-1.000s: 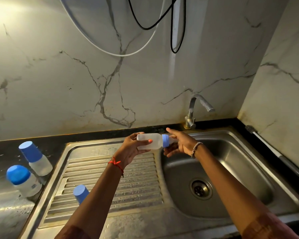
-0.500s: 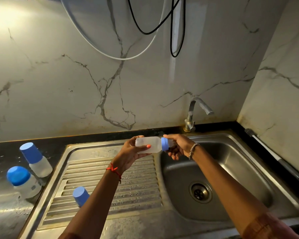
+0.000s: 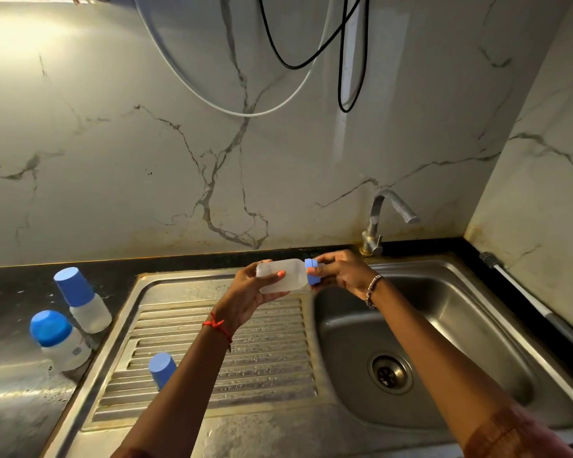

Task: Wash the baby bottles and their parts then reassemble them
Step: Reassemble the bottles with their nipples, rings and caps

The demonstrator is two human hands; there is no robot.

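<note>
A translucent baby bottle [image 3: 286,276] lies sideways in the air over the edge between drainboard and basin. My left hand [image 3: 250,294] grips its body. My right hand [image 3: 339,272] is closed around the blue collar [image 3: 312,271] at its neck; whatever sits past the collar is hidden by the fingers. A loose blue cap [image 3: 161,368] stands on the ribbed drainboard [image 3: 245,375], partly behind my left forearm. Two capped bottles wait on the dark counter at the left: a tall one [image 3: 81,300] and a wide one [image 3: 60,340].
The steel sink basin [image 3: 450,325] with its drain [image 3: 389,375] is at the right, under a closed tap [image 3: 382,219]. A long-handled brush [image 3: 540,309] lies along the right counter edge. White and black cables [image 3: 311,61] hang on the marble wall.
My right fingers have closed further around the blue collar. Both hands with the bottle have shifted slightly left; the bottle stays sideways.
</note>
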